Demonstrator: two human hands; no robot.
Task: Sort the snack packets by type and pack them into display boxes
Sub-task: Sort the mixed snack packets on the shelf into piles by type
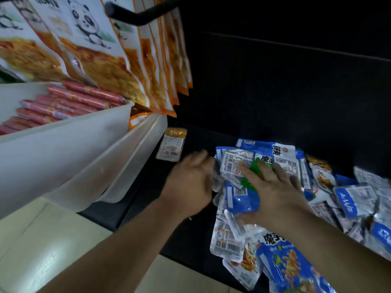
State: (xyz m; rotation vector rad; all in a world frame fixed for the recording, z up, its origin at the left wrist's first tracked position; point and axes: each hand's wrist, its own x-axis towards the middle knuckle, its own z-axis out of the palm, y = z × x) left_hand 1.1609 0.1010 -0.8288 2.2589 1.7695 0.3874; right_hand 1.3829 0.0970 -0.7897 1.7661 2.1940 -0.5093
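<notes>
Your right hand lies spread flat on the blue packets; your left hand is blurred, grip unclear. Lift the green packet out separately.

Two white bins, one loose orange packet, one green packet, two hands
</notes>
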